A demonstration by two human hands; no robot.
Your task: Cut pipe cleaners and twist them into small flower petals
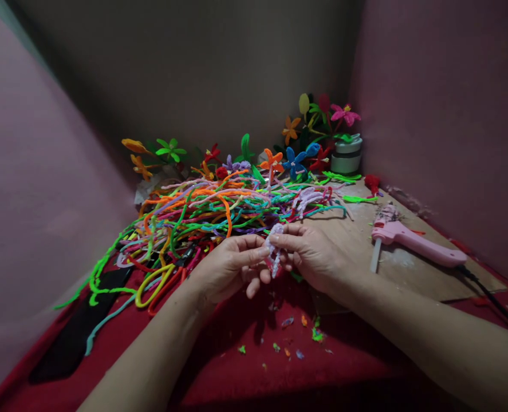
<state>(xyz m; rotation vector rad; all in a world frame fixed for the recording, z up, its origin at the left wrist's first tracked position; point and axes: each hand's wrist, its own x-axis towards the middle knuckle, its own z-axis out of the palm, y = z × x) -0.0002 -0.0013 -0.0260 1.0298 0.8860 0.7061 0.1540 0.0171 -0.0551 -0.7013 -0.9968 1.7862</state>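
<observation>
Between my two hands is a small lilac pipe cleaner piece [275, 237], bent into a loop with a twisted end hanging down. My left hand [243, 263] pinches it from the left with thumb and forefinger, the other fingers curled loosely below. From the right, my right hand [309, 252] grips its upper part between thumb and forefinger. Something reddish shows behind the piece, too small to make out. Just beyond my hands lies a large heap of coloured pipe cleaners [202, 212], with a lilac bundle [309, 200] at its right side.
A pink glue gun [421, 243] with a cord rests on a board [343, 240] at right. Pipe cleaner flowers [294, 163] and a small pot [346, 155] stand at the back. Yellow-handled scissors [154, 286] and a black strip [82, 326] lie left. Scraps dot the red cloth [322, 366].
</observation>
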